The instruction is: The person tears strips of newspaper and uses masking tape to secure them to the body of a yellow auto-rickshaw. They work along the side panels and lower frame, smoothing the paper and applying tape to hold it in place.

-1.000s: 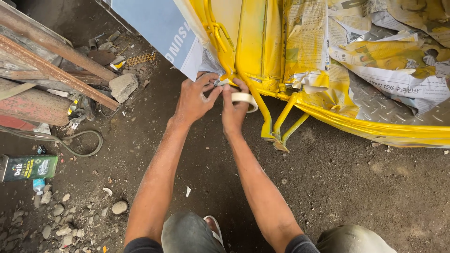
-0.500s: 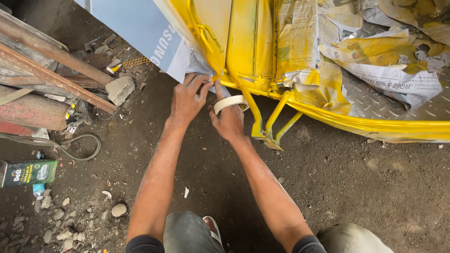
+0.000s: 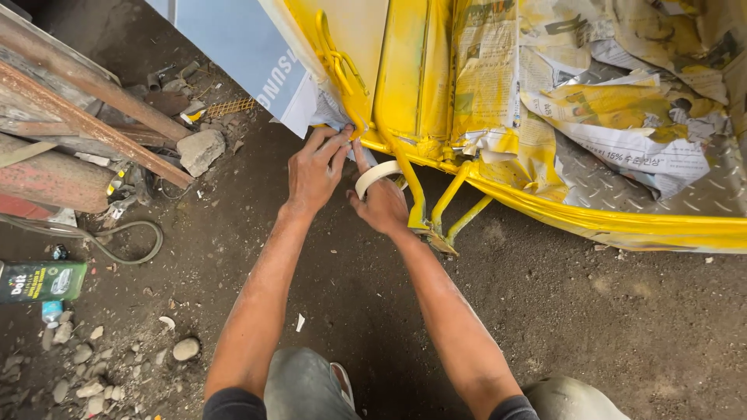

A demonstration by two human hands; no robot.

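Yellow paint covers the metal vehicle body in front of us, with paint-stained newspaper masking its upper parts and checker-plate floor. Our right hand holds a roll of pale masking tape: the roll sits over the hand, fingers curled through or around it, so the grip is closed on the roll. The roll lies just below the yellow lower edge of the body, near the bent yellow tube bracket. Our left hand is flat and extended, fingertips pressing against a piece of paper at the yellow edge; it grasps nothing that we can see. The two hands are just beside each other, thumbs near touching. A grey-blue panel leans to the upper left. On the dirt ground to our left we note rusty steel bars, a stone, a loop of hose, a dark green can lying on its side, and scattered pebbles. Our knees show at the lower edge of view.
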